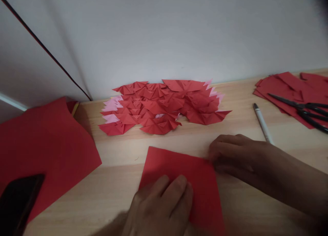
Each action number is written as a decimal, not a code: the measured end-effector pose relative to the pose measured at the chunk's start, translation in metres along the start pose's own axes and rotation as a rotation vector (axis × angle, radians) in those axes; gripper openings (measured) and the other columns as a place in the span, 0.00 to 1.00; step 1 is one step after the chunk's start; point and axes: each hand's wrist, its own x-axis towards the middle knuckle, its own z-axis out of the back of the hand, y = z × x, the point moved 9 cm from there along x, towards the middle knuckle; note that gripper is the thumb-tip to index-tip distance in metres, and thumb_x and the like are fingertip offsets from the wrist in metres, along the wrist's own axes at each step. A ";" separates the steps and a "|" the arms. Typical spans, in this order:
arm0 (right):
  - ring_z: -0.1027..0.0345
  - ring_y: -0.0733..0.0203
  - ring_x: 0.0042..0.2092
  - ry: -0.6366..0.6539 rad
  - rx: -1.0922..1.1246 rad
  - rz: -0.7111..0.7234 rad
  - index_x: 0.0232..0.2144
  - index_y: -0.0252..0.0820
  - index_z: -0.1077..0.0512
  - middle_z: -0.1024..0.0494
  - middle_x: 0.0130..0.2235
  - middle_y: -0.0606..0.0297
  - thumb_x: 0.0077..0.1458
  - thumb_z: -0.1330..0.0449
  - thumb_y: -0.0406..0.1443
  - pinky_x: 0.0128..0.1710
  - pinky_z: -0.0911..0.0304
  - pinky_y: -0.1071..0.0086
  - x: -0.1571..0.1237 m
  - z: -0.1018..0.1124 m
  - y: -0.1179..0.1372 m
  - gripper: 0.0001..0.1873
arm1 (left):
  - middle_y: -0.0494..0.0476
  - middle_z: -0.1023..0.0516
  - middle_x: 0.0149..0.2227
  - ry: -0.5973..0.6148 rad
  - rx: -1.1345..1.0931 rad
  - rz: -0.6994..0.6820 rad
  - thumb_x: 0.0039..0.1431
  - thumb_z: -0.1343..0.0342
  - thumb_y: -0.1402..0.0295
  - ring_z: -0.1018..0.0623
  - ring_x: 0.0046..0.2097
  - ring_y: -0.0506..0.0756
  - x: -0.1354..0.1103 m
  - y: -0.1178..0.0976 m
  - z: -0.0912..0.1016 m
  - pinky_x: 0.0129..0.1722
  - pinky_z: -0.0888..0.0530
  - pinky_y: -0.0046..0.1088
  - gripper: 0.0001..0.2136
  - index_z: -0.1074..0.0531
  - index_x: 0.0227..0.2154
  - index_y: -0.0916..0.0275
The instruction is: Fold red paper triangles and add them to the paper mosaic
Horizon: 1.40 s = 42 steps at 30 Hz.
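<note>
A sheet of red paper [202,191] lies on the wooden table in front of me. My left hand [164,205] rests on top of the sheet, its fingers laid over the paper and pressing it down. At the sheet's upper right corner, my right hand [238,154] has its fingers closed on the paper; the fingertips and the corner itself are partly hidden. Beyond the sheet, several folded red and pink paper pieces [161,106] sit in overlapping rows.
At the right lie a white pen [263,123], black scissors [302,107] and a pile of red paper pieces [287,82]. Large red paper [64,154] with a dark phone-like object [22,198] on it covers the left side. A white wall [179,34] stands behind, with a dark cable [46,48].
</note>
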 end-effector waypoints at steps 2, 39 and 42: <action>0.28 0.57 0.39 0.069 0.041 0.004 0.31 0.48 0.25 0.24 0.37 0.64 0.60 0.45 0.38 0.36 0.32 0.66 0.000 -0.007 0.002 0.09 | 0.47 0.17 0.38 -0.042 -0.002 0.005 0.64 0.55 0.73 0.21 0.31 0.52 0.003 0.001 0.003 0.20 0.27 0.26 0.13 0.25 0.41 0.59; 0.29 0.56 0.38 -0.011 0.049 0.034 0.31 0.48 0.24 0.24 0.36 0.63 0.63 0.45 0.40 0.37 0.34 0.63 0.002 -0.006 -0.001 0.12 | 0.56 0.22 0.38 -0.139 -0.488 0.202 0.64 0.55 0.73 0.21 0.33 0.49 0.003 0.023 -0.006 0.28 0.23 0.20 0.12 0.26 0.41 0.63; 0.29 0.56 0.38 -0.010 0.043 0.042 0.31 0.48 0.24 0.24 0.36 0.63 0.64 0.46 0.41 0.37 0.34 0.64 0.002 -0.008 -0.001 0.13 | 0.56 0.22 0.37 -0.131 -0.485 0.210 0.64 0.54 0.73 0.22 0.31 0.49 0.002 0.023 -0.007 0.27 0.24 0.22 0.11 0.26 0.41 0.62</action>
